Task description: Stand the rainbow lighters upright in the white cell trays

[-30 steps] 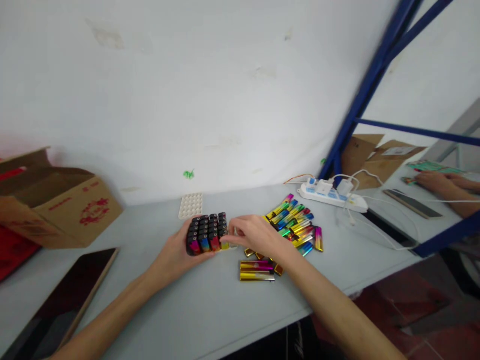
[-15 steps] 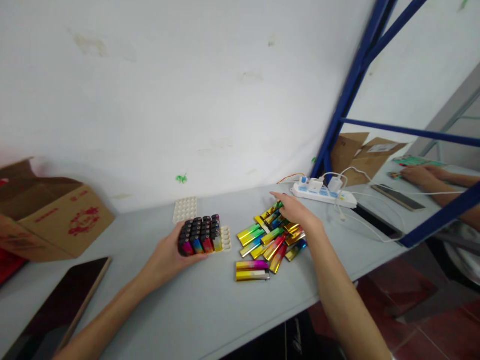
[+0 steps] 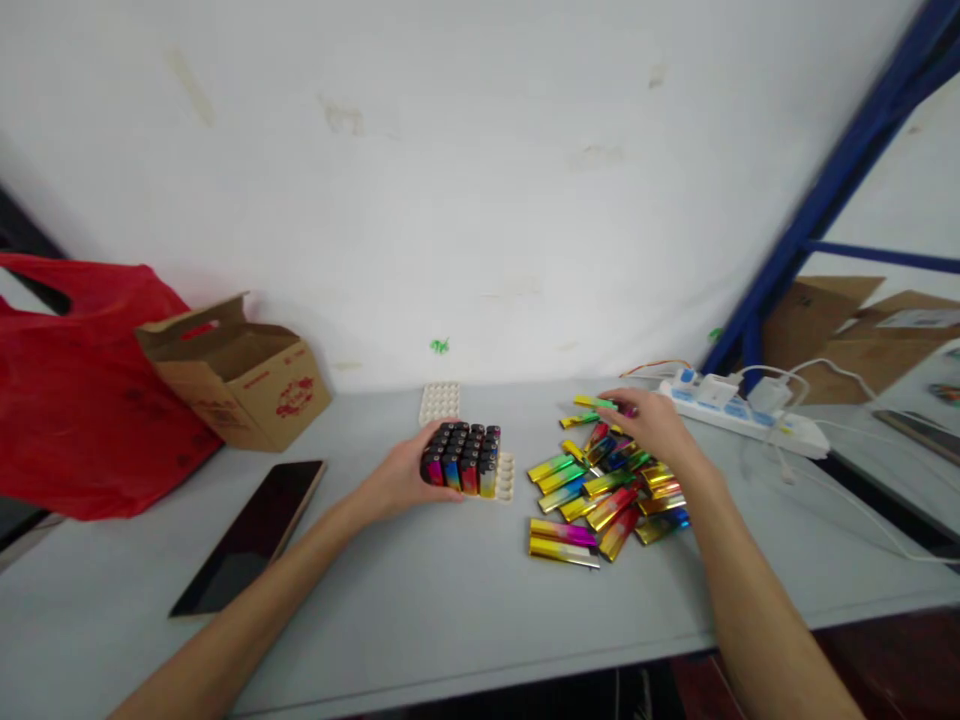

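My left hand (image 3: pixel 405 470) is wrapped round the left side of a block of upright lighters (image 3: pixel 459 462) with black tops and coloured bodies. They stand in a white tray (image 3: pixel 505 478) whose right-hand cups hold no lighters. At the back of a loose pile of shiny lighters (image 3: pixel 604 495), my right hand (image 3: pixel 651 425) has its fingers closed round the end of a yellow-green lighter (image 3: pixel 594 403). Its fingertips are partly hidden. Two lighters, one magenta and gold, the other gold and silver (image 3: pixel 562 552), lie side by side at the pile's near edge.
A second white cupped tray (image 3: pixel 440 402) rests against the wall. To the left are a dark tablet-like device (image 3: pixel 251 535), an open cardboard box (image 3: pixel 262 400) and a red bag (image 3: pixel 82 400). A power strip (image 3: pixel 750 415) with cables and a blue frame (image 3: pixel 817 210) stand right.
The view has swung left, bringing in the red bag. My right hand, earlier stretched over the pile, is now closed on a lighter at its back. My left hand keeps its hold.
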Demonstrator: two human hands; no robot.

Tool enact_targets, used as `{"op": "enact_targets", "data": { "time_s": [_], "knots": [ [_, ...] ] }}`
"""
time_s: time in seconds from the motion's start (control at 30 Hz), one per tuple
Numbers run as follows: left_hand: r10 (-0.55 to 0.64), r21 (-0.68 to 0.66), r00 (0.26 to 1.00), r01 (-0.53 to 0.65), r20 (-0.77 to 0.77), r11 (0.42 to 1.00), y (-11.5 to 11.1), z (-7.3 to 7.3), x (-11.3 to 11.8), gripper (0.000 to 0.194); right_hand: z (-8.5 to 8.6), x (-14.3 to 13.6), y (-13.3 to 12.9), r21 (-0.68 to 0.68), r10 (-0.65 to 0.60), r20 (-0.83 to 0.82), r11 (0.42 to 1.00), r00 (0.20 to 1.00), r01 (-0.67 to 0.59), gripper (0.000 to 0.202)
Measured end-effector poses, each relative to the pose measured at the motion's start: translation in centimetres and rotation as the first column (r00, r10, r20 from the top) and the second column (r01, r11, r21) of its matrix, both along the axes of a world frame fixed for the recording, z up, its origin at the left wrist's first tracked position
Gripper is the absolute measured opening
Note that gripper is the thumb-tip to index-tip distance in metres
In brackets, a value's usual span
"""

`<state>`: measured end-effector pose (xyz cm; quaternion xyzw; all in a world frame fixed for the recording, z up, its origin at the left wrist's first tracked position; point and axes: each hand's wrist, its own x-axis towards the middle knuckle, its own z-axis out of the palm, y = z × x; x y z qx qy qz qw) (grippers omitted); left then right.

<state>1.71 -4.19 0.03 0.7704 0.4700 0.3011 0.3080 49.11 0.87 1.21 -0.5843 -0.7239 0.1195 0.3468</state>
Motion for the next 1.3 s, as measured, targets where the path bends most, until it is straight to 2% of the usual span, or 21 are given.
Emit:
{"op": "enact_targets", "data": {
  "time_s": [0.07, 0.1, 0.17, 0.23, 0.33, 0.4, 0.43, 0.53, 0.63, 0.73, 0.83, 0.9, 1.03, 1.13, 1.3],
  "knots": [
    [-0.018, -0.01, 1.0, 0.018, 0.015, 1.0, 0.1, -0.1, -0.3, 0.119, 0.2, -1.9, -0.2, 0.023, 0.011, -0.226, 1.0, 0.974, -0.006, 0.038],
    [-0.019, -0.014, 1.0, 0.02, 0.02, 1.0, 0.2, -0.3, -0.5, 0.119, 0.3, -3.2, -0.3, 0.01, 0.038, -0.348, 0.999, 0.937, -0.037, 0.047],
    [-0.006, -0.016, 1.0, 0.007, 0.02, 1.0, 0.4, -0.6, -0.6, 0.119, 0.5, -6.1, -0.6, -0.029, 0.08, -0.591, 0.992, 0.803, -0.121, 0.061],
    [0.013, -0.008, 1.0, -0.013, 0.024, 1.0, 0.6, -1.0, -0.7, 0.12, 0.4, -8.9, -0.9, -0.047, 0.092, -0.759, 0.98, 0.644, -0.195, 0.066],
    [0.02, 0.002, 0.999, -0.02, 0.041, 1.0, 0.6, -1.2, -0.6, 0.118, 0.0, -12.3, -1.4, -0.038, 0.089, -0.897, 0.96, 0.432, -0.278, 0.073],
    [0.013, -0.007, 0.999, -0.012, 0.045, 1.0, 0.5, -1.2, -0.6, 0.118, -0.3, -13.8, -1.8, -0.052, 0.087, -0.931, 0.93, 0.355, -0.365, 0.079],
    [0.01, -0.016, 0.999, -0.009, 0.043, 1.0, 0.4, -1.1, -0.5, 0.119, -0.4, -14.3, -2.0, -0.059, 0.094, -0.935, 0.91, 0.343, -0.409, 0.081],
    [0.012, -0.049, 0.999, -0.01, 0.031, 0.999, 0.2, -0.9, -0.3, 0.122, -0.5, -15.3, -2.4, -0.059, 0.144, -0.917, 0.874, 0.373, -0.482, 0.077],
    [0.024, -0.055, 0.999, -0.022, 0.036, 0.998, -0.1, -0.6, 0.0, 0.122, -0.4, -15.8, -2.5, -0.097, 0.145, -0.879, 0.879, 0.455, -0.467, 0.073],
    [0.02, -0.03, 0.999, -0.019, 0.048, 0.999, -0.4, -0.3, 0.3, 0.112, -0.6, -16.2, -2.7, -0.148, 0.116, -0.784, 0.919, 0.61, -0.365, 0.076],
    [0.031, -0.012, 0.997, -0.031, 0.065, 0.999, -0.6, -0.1, 0.5, 0.108, -1.1, -16.6, -2.9, -0.1, 0.105, -0.632, 0.972, 0.768, -0.215, 0.081],
    [0.046, -0.005, 0.996, -0.046, 0.071, 0.999, -0.6, -0.1, 0.5, 0.108, -1.4, -16.7, -3.0, -0.06, 0.1, -0.549, 0.986, 0.83, -0.158, 0.075],
    [0.044, 0.011, 0.998, -0.045, 0.052, 0.999, -0.5, -0.1, 0.5, 0.107, -1.8, -16.6, -3.0, -0.029, 0.108, -0.46, 0.99, 0.882, -0.137, 0.059],
    [0.031, 0.009, 0.999, -0.032, 0.037, 0.999, -0.5, 0.1, 0.5, 0.106, -1.6, -16.4, -2.9, -0.025, 0.127, -0.405, 0.988, 0.905, -0.15, 0.057],
    [0.029, 0.0, 0.999, -0.029, 0.014, 1.0, -0.7, 0.0, 0.5, 0.11, -1.0, -16.1, -3.6, -0.036, 0.251, -0.328, 0.96, 0.911, -0.277, 0.047]
  ]
}}
